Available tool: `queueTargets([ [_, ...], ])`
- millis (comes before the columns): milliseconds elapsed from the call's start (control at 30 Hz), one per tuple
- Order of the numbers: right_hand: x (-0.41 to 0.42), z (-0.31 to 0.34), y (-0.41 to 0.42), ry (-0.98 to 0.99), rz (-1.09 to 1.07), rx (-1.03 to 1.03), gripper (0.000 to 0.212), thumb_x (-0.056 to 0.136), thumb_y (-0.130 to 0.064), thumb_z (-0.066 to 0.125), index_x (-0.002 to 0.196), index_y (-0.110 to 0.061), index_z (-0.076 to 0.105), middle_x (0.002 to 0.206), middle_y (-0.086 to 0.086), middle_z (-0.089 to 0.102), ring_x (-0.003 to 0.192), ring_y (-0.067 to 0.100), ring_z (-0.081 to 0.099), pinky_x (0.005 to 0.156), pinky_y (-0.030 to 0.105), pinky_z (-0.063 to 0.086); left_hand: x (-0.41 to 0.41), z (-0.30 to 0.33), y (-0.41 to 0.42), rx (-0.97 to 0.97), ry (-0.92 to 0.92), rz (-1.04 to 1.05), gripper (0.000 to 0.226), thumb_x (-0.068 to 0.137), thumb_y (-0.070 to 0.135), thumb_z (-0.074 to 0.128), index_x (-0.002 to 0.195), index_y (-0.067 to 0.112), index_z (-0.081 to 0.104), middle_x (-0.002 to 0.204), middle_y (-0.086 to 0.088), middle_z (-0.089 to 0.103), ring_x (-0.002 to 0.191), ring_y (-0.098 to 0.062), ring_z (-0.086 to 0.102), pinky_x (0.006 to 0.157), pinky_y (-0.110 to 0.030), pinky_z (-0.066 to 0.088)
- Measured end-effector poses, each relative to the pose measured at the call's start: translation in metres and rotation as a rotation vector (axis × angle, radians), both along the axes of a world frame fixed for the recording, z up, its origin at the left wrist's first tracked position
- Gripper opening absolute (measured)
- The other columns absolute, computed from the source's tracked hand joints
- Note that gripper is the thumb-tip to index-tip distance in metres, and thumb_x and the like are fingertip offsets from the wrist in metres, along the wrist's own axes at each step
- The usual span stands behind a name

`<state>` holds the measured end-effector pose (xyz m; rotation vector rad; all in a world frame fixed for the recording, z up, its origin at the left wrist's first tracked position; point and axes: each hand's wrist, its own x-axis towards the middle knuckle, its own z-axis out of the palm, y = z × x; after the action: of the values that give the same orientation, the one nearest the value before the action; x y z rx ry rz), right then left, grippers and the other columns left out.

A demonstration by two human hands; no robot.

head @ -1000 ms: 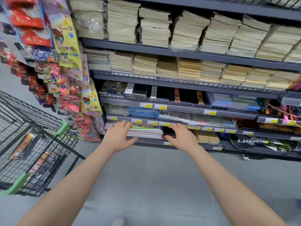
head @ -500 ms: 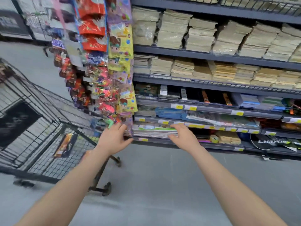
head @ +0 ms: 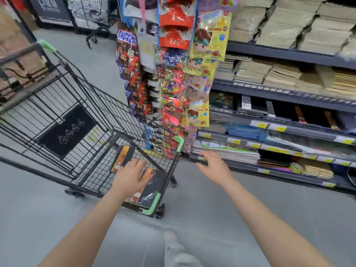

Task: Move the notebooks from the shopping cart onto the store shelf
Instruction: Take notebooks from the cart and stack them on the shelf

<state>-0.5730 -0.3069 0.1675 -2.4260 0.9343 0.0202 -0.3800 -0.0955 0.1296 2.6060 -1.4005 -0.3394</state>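
Observation:
A black wire shopping cart (head: pixel 63 105) with green corner guards stands to my left. Black notebooks with orange bands lie flat in its basket: one (head: pixel 121 158) further in, another in shiny wrap (head: pixel 154 186) near the front corner. My left hand (head: pixel 130 178) is spread over the cart with its fingers straight, above the wrapped notebook, holding nothing. My right hand (head: pixel 213 166) hovers open between the cart and the low store shelf (head: pixel 277 171), empty. On that shelf lie a flat stack of books (head: pixel 231 153) and a dark notebook (head: pixel 273 161).
A hanging rack of snack and toy packets (head: pixel 173 83) stands between the cart and the shelving. Upper shelves hold stacks of tan exercise books (head: pixel 279 72). Another cart (head: pixel 92 16) is far back. The grey floor (head: pixel 202 218) lies below, with my shoe (head: pixel 171 241) at the bottom.
My view has swung left from the shelf to the cart. My left hand has moved from the shelf edge to over the cart's basket; my right hand has drawn back from the shelf.

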Motion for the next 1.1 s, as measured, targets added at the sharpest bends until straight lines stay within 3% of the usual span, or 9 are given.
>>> queueTargets([
  [233, 0.077, -0.015, 0.015, -0.056, 0.08, 0.106, 0.044, 0.091, -0.027, 0.053, 0.133, -0.014, 0.046, 0.135, 0.004, 0.048, 0.125, 0.019, 0.045, 0.101, 0.028, 0.034, 0.062, 0.004, 0.009, 0.053, 0.017, 0.1, 0.055, 0.087, 0.055, 0.046, 0.131, 0.023, 0.042, 0.118, 0.005, 0.052, 0.1, -0.012, 0.054, 0.089, -0.035, 0.048],
  [400, 0.131, -0.03, 0.034, -0.076, 0.071, 0.271, 0.045, 0.092, -0.023, 0.053, 0.134, -0.01, 0.044, 0.136, 0.009, 0.045, 0.128, 0.022, 0.041, 0.108, 0.029, 0.029, 0.106, -0.01, 0.015, 0.093, 0.021, 0.123, 0.049, 0.086, 0.056, 0.045, 0.12, 0.022, 0.049, 0.102, 0.009, 0.052, 0.086, -0.008, 0.053, 0.079, -0.028, 0.049],
  [467, 0.146, -0.042, 0.045, -0.063, 0.054, 0.301, 0.046, 0.092, -0.023, 0.052, 0.135, -0.01, 0.043, 0.139, 0.009, 0.044, 0.131, 0.023, 0.038, 0.111, 0.032, 0.028, 0.121, -0.021, 0.018, 0.112, 0.047, 0.117, 0.049, 0.086, 0.056, 0.046, 0.121, 0.022, 0.048, 0.103, 0.007, 0.053, 0.087, -0.009, 0.052, 0.081, -0.03, 0.049],
  [567, 0.165, -0.068, 0.067, -0.031, -0.01, 0.324, 0.04, 0.092, -0.026, 0.051, 0.131, -0.014, 0.046, 0.133, 0.003, 0.049, 0.122, 0.021, 0.047, 0.104, 0.034, 0.038, 0.146, -0.039, 0.017, 0.141, 0.075, 0.072, 0.052, 0.087, 0.056, 0.045, 0.127, 0.023, 0.043, 0.115, 0.004, 0.052, 0.093, -0.012, 0.052, 0.081, -0.031, 0.049],
  [667, 0.187, -0.101, 0.089, 0.026, -0.134, 0.381, 0.042, 0.09, -0.026, 0.053, 0.131, -0.019, 0.046, 0.131, 0.002, 0.05, 0.114, 0.019, 0.054, 0.1, 0.036, 0.044, 0.172, -0.065, 0.017, 0.187, 0.129, -0.034, 0.047, 0.089, 0.052, 0.046, 0.126, 0.023, 0.043, 0.123, 0.002, 0.05, 0.1, -0.018, 0.055, 0.087, -0.038, 0.045],
  [800, 0.214, -0.146, 0.125, 0.084, -0.354, 0.429, 0.045, 0.091, -0.03, 0.052, 0.134, -0.021, 0.041, 0.132, 0.001, 0.047, 0.1, 0.016, 0.058, 0.091, 0.035, 0.049, 0.208, -0.118, 0.015, 0.295, 0.173, -0.197, 0.051, 0.089, 0.053, 0.045, 0.129, 0.022, 0.041, 0.124, -0.001, 0.051, 0.102, -0.02, 0.057, 0.082, -0.036, 0.046],
  [900, 0.226, -0.183, 0.147, 0.172, -0.509, 0.468, 0.052, 0.089, -0.03, 0.057, 0.137, -0.023, 0.038, 0.134, 0.003, 0.047, 0.117, 0.021, 0.052, 0.099, 0.034, 0.044, 0.218, -0.16, 0.005, 0.378, 0.231, -0.307, 0.056, 0.091, 0.05, 0.044, 0.138, 0.023, 0.032, 0.137, 0.0, 0.043, 0.118, -0.018, 0.05, 0.095, -0.039, 0.044],
  [1000, 0.23, -0.213, 0.154, 0.185, -0.676, 0.462, 0.055, 0.087, -0.026, 0.059, 0.138, -0.024, 0.037, 0.135, 0.004, 0.047, 0.12, 0.02, 0.05, 0.106, 0.035, 0.04, 0.213, -0.205, -0.006, 0.409, 0.31, -0.423, 0.06, 0.092, 0.047, 0.045, 0.141, 0.019, 0.028, 0.141, -0.004, 0.041, 0.12, -0.021, 0.049, 0.095, -0.037, 0.047],
  [1100, 0.226, -0.246, 0.146, 0.256, -0.808, 0.397, 0.057, 0.087, -0.022, 0.058, 0.138, -0.017, 0.034, 0.132, 0.009, 0.046, 0.121, 0.024, 0.048, 0.106, 0.036, 0.039, 0.202, -0.248, -0.015, 0.527, 0.391, -0.512, 0.071, 0.092, 0.048, 0.043, 0.148, 0.017, 0.013, 0.137, -0.013, 0.046, 0.116, -0.026, 0.052, 0.092, -0.041, 0.048],
])
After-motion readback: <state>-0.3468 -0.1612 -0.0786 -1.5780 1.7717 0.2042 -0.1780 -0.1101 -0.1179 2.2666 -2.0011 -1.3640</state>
